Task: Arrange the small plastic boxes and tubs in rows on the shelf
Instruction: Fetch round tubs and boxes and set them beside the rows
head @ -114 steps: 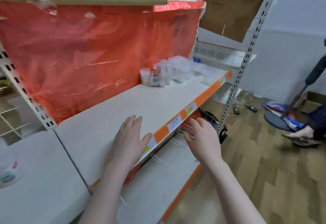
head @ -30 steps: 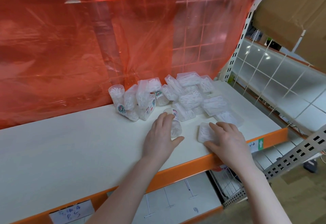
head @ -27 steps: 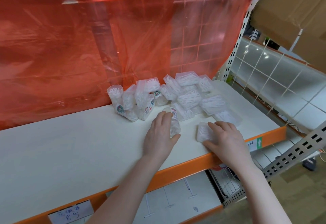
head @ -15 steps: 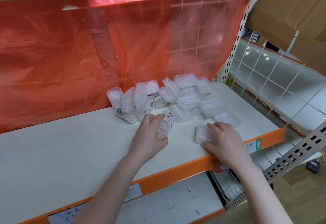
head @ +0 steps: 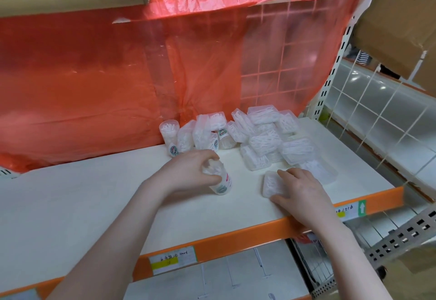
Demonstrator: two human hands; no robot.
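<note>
Cotton-swab tub point(head: 218, 179), partly hidden, is gripped by the left hand point(head: 188, 172) with curled fingers. Right of it, the right hand point(head: 304, 191) lies flat, covering most of a flat box point(head: 271, 183).

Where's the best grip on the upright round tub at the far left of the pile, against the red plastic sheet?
Probably the upper sidewall of the round tub, thumb and fingers on opposite sides, coming from above and the front-left. It stands upright on the shelf, its left side is open, the red plastic sheet blocks the back, and a flat box leans beside its right.
</note>
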